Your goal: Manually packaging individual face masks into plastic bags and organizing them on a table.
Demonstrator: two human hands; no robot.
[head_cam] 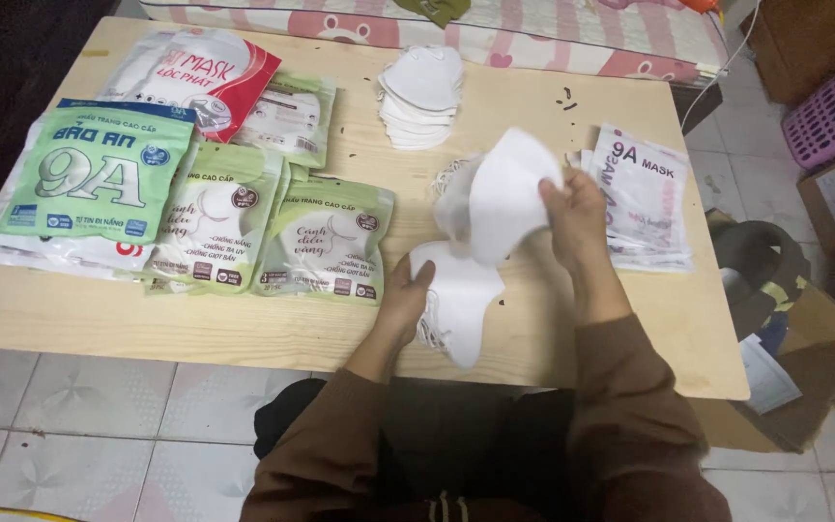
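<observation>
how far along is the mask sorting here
Done: a neat stack of white masks sits at the table's far side. In hand: the right hand lifts one white mask while the left hand presses a small pile of masks. Left: the flat empty pouches on the right look unfilled.

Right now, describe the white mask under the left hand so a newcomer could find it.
On the pale wooden table, look at the near edge. There the left hand presses a flat white mask. Unlike the mask raised in the right hand, it lies on the tabletop.
</observation>
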